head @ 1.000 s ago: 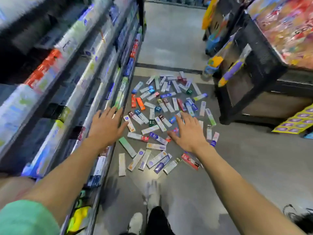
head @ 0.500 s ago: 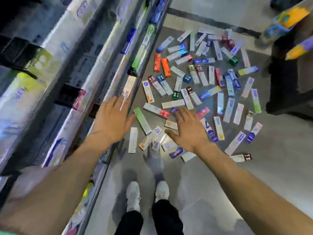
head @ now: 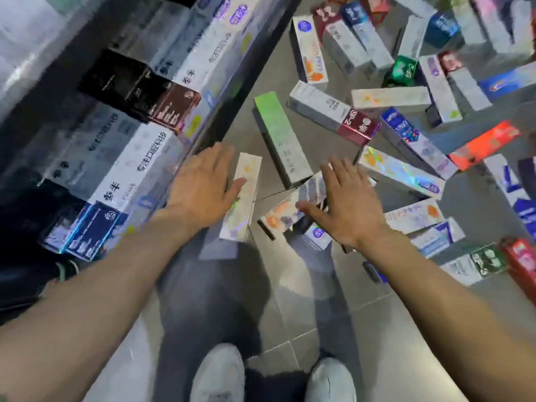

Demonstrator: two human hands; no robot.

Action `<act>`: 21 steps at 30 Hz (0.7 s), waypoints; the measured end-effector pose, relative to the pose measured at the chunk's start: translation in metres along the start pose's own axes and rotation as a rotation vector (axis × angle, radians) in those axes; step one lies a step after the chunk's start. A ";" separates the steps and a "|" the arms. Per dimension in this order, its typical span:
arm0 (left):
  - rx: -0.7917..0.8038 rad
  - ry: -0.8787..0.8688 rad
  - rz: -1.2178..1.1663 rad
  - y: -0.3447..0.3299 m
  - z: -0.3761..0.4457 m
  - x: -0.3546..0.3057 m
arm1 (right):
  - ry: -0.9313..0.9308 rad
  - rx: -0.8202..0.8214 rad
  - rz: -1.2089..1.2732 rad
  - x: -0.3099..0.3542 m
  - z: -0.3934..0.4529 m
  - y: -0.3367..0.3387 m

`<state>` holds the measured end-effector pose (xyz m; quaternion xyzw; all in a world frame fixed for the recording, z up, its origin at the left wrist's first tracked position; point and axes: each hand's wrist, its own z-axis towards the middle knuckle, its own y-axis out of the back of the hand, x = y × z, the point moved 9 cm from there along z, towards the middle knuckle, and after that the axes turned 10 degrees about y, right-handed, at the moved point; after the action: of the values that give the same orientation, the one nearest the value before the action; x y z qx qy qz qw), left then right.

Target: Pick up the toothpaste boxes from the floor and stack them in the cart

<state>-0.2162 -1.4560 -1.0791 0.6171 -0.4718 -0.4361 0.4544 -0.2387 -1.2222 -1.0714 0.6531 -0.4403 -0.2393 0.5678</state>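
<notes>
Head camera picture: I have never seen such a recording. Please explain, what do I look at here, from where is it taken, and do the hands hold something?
There is no machine here. A person wears a wide-angle camera on the head, so you look down along their two bare arms to the floor of a shop aisle. The white shoes at the bottom are the person's own.

Many toothpaste boxes lie scattered on the floor. On the left stands a shelf with more boxes.

The left hand reaches down with straight fingers beside a white box with a shiny rainbow print. The right hand, also spread open, is over a tilted white box with orange print. Neither hand holds anything yet. No cart is visible in this picture.
</notes>
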 end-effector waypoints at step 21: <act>0.097 0.383 -0.512 -0.110 0.001 0.015 | -0.207 -0.130 0.309 0.016 -0.028 -0.069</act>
<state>-0.1942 -1.4552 -1.1875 0.8075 -0.2271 -0.3893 0.3806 -0.1871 -1.2235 -1.1273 0.5116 -0.5751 -0.2428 0.5905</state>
